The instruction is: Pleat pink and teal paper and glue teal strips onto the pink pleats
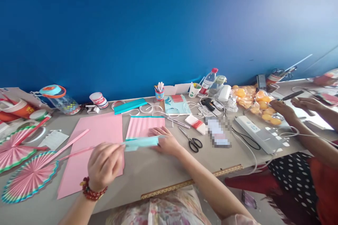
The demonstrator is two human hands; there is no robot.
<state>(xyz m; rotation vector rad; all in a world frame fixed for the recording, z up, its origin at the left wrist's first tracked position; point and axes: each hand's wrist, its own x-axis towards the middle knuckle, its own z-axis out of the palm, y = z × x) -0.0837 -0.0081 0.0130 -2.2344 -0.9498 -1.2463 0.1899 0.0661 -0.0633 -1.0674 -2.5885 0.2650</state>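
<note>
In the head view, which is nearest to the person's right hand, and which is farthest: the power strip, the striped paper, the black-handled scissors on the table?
From the right hand:
1. Striped paper: at the fingertips.
2. Black-handled scissors: to the right, close by.
3. Power strip: farther right, beyond the scissors.

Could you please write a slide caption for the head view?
Left hand holding a pale blue strip near a striped pink sheet, right hand at the sheet's corner, pleated fans farther left.
</note>
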